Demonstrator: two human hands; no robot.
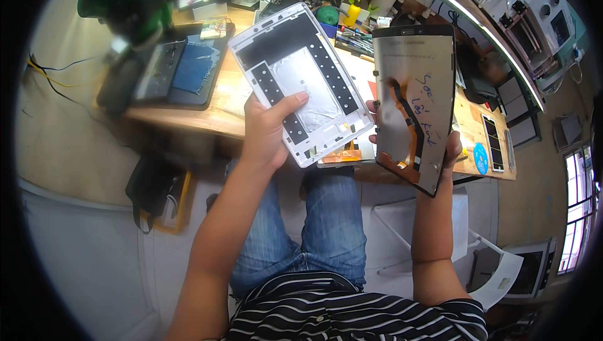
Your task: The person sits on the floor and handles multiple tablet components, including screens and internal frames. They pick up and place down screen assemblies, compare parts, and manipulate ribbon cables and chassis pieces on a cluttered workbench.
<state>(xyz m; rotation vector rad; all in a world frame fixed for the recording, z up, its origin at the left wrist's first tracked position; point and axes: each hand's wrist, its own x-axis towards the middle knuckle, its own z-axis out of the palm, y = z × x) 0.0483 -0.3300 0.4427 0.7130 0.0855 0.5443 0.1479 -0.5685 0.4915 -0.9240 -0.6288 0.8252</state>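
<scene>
Frame (295, 77) and screen (440, 108) hang side by side above the near edge of the counter (220, 118), one at 12 o'clock, the other at 2, apart from each other. The left hand (267, 121) pinches the frame by its lower left: the thumb (290, 106) lies across the inner face while the other fingers go behind, out of sight. Its top leans toward 11, and the inside is turned up, probably so that the cut-outs can be read.

The right hand (451, 151) cradles the screen from behind, fingertips at the 9 o'clock edge and thumb at the 3 o'clock edge. Gripping by the edges seems meant to spare the ribbon (413, 137) and leave the handwritten back in plain view. How firm either grip is, I cannot tell.

Another panel (339, 157) lies beneath, between the two, at the counter's edge. The microscope (141, 2) stands between 10 and 11, beside a mat (220, 58) with a blue cloth (196, 68), perhaps laid there as padding. Small tools (355, 41) cluster toward 1, likely for easy reach; a phone (493, 143) and blue disc (480, 159) lie at 3, well aside.
</scene>
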